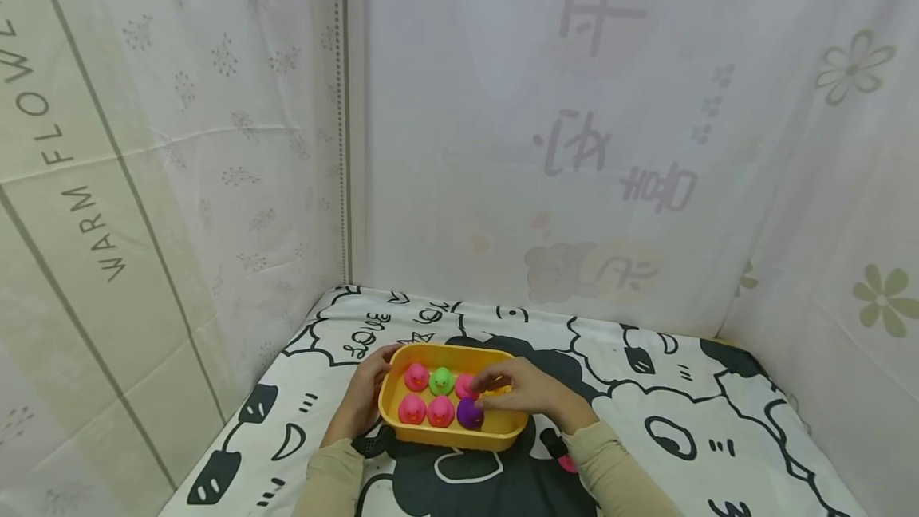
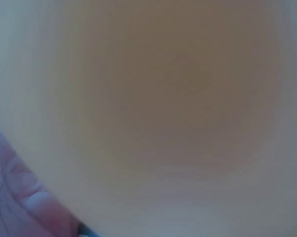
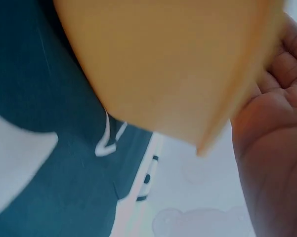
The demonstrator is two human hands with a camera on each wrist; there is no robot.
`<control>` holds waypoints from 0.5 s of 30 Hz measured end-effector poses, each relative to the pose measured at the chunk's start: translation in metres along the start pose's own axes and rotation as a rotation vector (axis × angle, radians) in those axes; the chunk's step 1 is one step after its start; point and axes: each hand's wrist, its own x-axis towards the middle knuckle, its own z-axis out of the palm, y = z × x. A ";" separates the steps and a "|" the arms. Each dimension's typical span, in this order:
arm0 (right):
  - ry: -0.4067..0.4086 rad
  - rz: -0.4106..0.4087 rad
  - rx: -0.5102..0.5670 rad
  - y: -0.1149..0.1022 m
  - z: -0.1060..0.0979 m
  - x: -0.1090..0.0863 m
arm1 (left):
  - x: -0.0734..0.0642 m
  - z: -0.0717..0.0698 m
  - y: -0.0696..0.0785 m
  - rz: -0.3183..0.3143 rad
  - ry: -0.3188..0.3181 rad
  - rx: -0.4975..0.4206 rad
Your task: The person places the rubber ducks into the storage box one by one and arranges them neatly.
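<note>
A yellow plastic tub (image 1: 452,439) holds small rubber ducks in two rows. Pink ducks (image 1: 412,409) make up most of them, with one green duck (image 1: 441,380) in the back row and a purple duck (image 1: 470,414) in front. My left hand (image 1: 366,389) grips the tub's left end, fingers at the rim. Over the tub's right part, my right hand (image 1: 527,391) reaches in, with thumb and fingers apart, fingertips right at the purple duck and a pink duck (image 1: 465,386). The tub's blurred wall (image 2: 188,98) fills most of the left wrist view.
The tub sits on a white cloth (image 1: 689,421) with black cartoon drawings. Pale printed curtains (image 1: 467,142) hang at the back and both sides. Beside the right sleeve, a small pink thing (image 1: 568,463) shows partly on the cloth.
</note>
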 end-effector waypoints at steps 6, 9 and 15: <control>0.051 -0.001 0.024 -0.004 -0.012 -0.016 | 0.001 -0.001 0.000 -0.002 0.005 0.011; 0.078 0.010 0.015 -0.003 -0.016 -0.025 | 0.000 -0.001 0.000 -0.003 0.006 0.013; 0.147 0.027 -0.003 0.005 -0.026 -0.048 | 0.001 0.000 0.000 -0.001 0.006 0.010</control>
